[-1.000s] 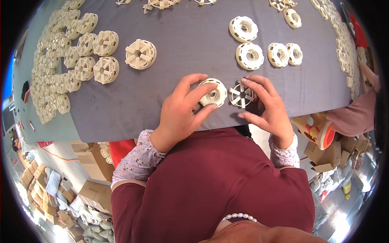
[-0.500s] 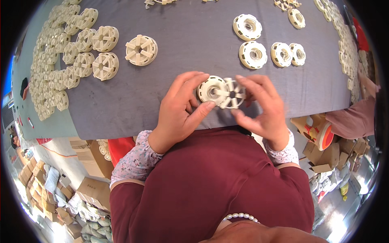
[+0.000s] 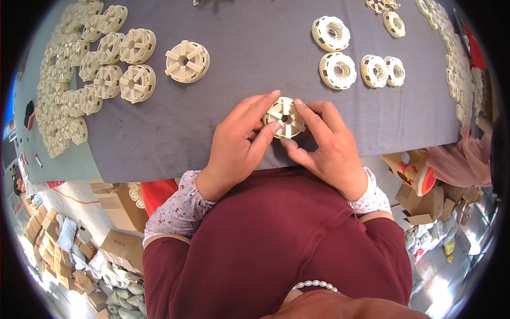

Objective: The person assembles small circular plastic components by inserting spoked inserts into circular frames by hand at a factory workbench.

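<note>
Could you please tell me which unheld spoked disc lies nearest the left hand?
The lone disc, right of the clustered discs; it lies apart, closer to the left hand.

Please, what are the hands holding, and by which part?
A cream spoked disc, by its rim: left hand at its left, right hand at its right.

- We bring both forearms in from the sides, the left forearm (image 3: 175,210) and right forearm (image 3: 376,194) slanting inward and away from the body.
- We keep both backs of the hands upward, the left hand (image 3: 236,141) and right hand (image 3: 328,150) facing each other, near but apart.
- We stretch the left index finger (image 3: 263,106) up and rightward, its thumb (image 3: 261,139) lower, the two set in a pinch.
- We angle the right index finger (image 3: 309,118) up and leftward, its thumb beneath, likewise pinching.
- We curl the remaining fingers, which are partly hidden.
</note>
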### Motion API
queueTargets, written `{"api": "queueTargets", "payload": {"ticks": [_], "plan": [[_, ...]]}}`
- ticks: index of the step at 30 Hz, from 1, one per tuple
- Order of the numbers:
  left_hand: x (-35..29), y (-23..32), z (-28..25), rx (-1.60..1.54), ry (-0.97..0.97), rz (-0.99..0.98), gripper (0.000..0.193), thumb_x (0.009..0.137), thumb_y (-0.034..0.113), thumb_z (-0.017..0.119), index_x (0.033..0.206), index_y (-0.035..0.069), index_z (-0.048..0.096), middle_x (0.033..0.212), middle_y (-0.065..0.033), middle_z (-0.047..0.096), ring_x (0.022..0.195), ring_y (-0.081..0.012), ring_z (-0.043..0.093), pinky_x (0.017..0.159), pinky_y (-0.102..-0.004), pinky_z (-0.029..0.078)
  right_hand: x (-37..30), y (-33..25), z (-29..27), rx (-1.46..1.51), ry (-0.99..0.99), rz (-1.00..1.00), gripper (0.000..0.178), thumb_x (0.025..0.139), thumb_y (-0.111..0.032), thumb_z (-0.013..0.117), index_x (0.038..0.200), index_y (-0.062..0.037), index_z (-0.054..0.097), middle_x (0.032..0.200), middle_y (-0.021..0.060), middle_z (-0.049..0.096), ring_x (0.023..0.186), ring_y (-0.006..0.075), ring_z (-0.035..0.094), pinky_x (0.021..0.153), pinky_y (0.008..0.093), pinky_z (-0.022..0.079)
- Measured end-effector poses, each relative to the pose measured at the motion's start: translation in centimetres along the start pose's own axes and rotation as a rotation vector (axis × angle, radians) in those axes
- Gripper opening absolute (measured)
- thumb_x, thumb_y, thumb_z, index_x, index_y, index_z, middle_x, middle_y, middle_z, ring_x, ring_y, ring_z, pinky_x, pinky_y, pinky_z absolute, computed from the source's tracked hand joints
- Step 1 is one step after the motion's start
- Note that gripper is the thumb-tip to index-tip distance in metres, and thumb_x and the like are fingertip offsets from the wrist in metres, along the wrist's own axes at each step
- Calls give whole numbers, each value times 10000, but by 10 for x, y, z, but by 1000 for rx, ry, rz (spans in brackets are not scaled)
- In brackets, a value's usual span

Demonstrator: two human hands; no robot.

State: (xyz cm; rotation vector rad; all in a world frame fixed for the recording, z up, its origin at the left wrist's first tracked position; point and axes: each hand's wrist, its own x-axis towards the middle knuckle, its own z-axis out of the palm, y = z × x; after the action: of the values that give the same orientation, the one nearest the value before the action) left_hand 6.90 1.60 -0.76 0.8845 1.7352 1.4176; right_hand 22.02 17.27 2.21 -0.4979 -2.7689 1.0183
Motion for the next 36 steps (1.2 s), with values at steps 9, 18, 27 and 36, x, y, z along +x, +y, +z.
{"api": "queueTargets", "payload": {"ticks": [9,18,27,36], "plan": [[6,5,-1,102,-46,62,573,970,-31,723,1527,49,615,1515,-157,607,933,-109,713,728,-247,593,-3,-3,2,-116,26,-48,683,867,-193,870,1450,45,605,1206,145,616,918,297,705,745,380,602],[21,5,-44,595,401,141,631,915,109,842,1504,47,625,1461,-147,620,1095,-225,695,721,-293,587,92,109,-121,-304,261,67,352,914,-208,818,1241,-86,768,1190,114,729,961,286,740,814,396,621],[96,25,56,665,-19,454,662,888,284,863,1468,85,614,1403,-121,624,1085,-313,731,826,-403,618,176,178,-137,-617,250,60,375,908,-275,783,1240,-102,761,1230,122,698,1086,359,711,931,473,577],[76,11,29,608,-108,309,779,817,240,902,1505,71,578,1403,-139,637,1215,-354,688,920,-431,601,7,88,-75,677,88,326,205,1019,-187,652,1010,10,708,867,117,706,820,241,702,771,366,547]]}}
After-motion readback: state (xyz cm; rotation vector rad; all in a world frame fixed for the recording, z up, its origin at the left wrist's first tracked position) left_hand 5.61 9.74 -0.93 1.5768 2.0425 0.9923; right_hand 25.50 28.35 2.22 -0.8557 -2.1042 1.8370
